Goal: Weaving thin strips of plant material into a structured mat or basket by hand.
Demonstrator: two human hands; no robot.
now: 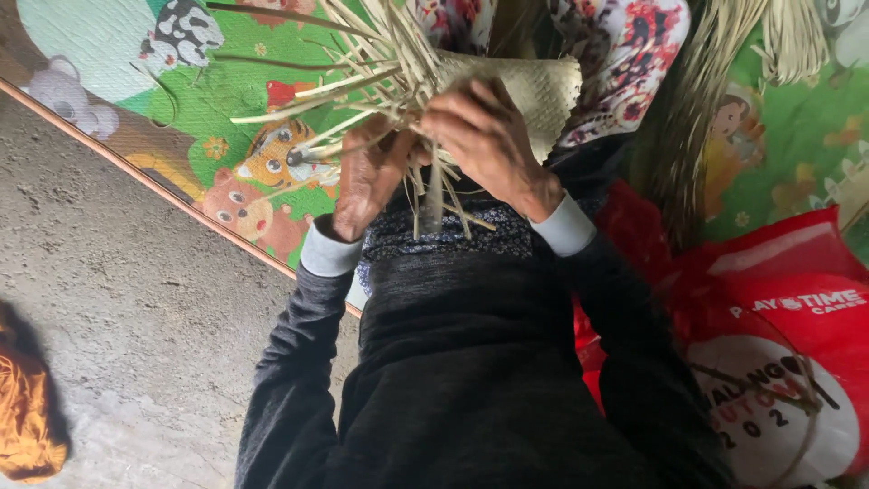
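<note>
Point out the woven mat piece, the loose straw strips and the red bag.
woven mat piece (543, 91), head view, on its finished woven panel.
loose straw strips (362, 54), head view, on the fanned unwoven ends.
red bag (797, 272), head view, on its red upper side.

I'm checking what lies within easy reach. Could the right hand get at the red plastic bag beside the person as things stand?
Probably yes: the red plastic bag lies right beside the right arm with nothing between, though the right hand is busy gripping the woven straw piece.
</note>
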